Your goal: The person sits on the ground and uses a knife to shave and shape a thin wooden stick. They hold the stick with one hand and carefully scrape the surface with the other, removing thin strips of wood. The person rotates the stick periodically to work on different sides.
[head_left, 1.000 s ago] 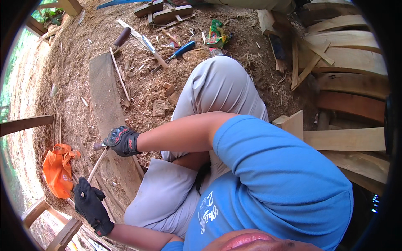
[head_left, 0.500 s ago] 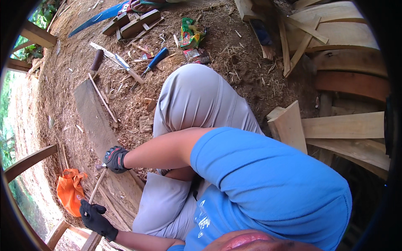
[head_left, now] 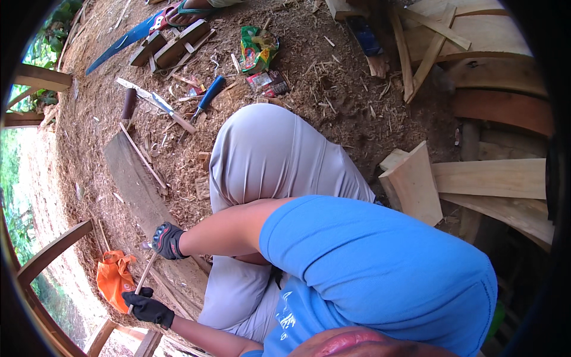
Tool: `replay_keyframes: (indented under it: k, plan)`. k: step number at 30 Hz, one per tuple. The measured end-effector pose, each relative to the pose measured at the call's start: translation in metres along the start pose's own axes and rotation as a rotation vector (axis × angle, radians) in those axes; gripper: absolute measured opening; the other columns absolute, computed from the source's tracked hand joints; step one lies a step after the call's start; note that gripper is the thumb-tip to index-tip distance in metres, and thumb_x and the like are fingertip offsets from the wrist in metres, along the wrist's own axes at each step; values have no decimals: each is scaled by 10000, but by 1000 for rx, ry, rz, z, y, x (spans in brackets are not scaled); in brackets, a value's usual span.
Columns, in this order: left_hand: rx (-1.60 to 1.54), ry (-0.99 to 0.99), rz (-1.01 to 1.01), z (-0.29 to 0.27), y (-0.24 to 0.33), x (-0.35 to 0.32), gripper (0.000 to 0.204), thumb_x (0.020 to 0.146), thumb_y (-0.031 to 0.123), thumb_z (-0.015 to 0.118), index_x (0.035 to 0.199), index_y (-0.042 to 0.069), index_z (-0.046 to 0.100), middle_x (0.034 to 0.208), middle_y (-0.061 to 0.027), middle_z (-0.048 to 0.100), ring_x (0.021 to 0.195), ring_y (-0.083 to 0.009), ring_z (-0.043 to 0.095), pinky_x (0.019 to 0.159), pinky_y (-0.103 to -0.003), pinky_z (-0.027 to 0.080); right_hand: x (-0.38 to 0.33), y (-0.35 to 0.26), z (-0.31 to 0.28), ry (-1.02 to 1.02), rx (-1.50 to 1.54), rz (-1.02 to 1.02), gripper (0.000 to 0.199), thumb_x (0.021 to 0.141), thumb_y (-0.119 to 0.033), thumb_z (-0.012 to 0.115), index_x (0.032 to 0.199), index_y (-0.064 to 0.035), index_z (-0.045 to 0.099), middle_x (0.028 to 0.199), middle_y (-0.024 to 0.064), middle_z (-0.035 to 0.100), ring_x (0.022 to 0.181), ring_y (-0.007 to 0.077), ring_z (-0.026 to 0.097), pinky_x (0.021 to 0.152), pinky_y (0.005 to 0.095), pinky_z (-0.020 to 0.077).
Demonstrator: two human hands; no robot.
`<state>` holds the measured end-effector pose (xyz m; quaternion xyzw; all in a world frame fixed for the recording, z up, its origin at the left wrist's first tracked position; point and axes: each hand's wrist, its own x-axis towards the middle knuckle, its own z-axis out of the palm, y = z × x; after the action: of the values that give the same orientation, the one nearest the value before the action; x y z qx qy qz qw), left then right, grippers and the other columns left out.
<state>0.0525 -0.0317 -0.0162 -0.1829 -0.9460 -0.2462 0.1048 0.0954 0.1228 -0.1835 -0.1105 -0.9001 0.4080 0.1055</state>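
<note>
My left hand (head_left: 148,308), in a black glove, is closed around a thin wooden stick (head_left: 143,277). The stick slants up toward my right hand (head_left: 168,240), which wears a black and grey glove with red marks. That hand is closed on a small tool (head_left: 146,245); only a shiny end sticks out past the fingers, and its kind is hidden. Both hands are above a long wooden board (head_left: 132,176) lying on the ground. An orange bag (head_left: 115,278) lies just beyond my left hand.
Wood shavings cover the ground. Ahead lie a blue-handled tool (head_left: 212,94), a knife-like blade (head_left: 143,92), a wooden hand plane (head_left: 178,44), a blue saw (head_left: 122,43) and a green packet (head_left: 257,50). Another person's foot (head_left: 184,14) is by the saw. Planks (head_left: 488,178) stand at the right.
My left hand has moved slightly right and its grip on the stick has shifted, so the stick now stands steeper. My right hand stays near the stick's upper end. The whole view has shifted a little.
</note>
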Motion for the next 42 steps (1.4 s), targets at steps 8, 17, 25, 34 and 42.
replay_keyframes:
  k: [8, 17, 25, 34, 42]
  plan:
    - [-41, 47, -38, -5, 12, -10, 504, 1143, 424, 379, 994, -18, 570, 698, -73, 612, 654, -212, 559, 763, -376, 507, -4, -59, -42, 7, 74, -273, 167, 908, -278, 583, 1042, -254, 680, 761, 68, 672, 745, 313, 697, 675, 473, 535]
    - [-154, -163, 39, -12, 2, -6, 555, 1140, 464, 361, 875, 15, 550, 688, -57, 618, 619, -169, 593, 657, -330, 483, -6, -48, -25, 12, -50, -289, 352, 919, -220, 579, 1248, -312, 668, 755, 112, 695, 703, 313, 709, 636, 460, 541]
    - [-194, -206, -106, -13, -2, -6, 577, 1141, 482, 352, 958, -13, 583, 709, -89, 672, 664, -213, 637, 737, -373, 514, -10, -38, -52, -127, -74, -221, 602, 933, -160, 538, 1520, -288, 497, 790, 137, 701, 760, 351, 712, 673, 481, 545]
    - [-164, -227, -65, -9, 2, -6, 556, 1142, 463, 363, 908, -5, 553, 707, -86, 667, 661, -207, 628, 720, -388, 512, -12, -36, -66, -236, -93, -159, 627, 937, -190, 546, 1541, -330, 453, 808, 135, 706, 802, 331, 730, 698, 479, 553]
    - [-189, -218, -54, -10, 8, -6, 513, 1140, 426, 376, 904, 6, 552, 701, -84, 651, 664, -212, 614, 736, -386, 502, -12, -26, -61, -205, -33, -92, 528, 894, -132, 574, 1397, -280, 643, 816, 152, 705, 778, 362, 709, 689, 482, 550]
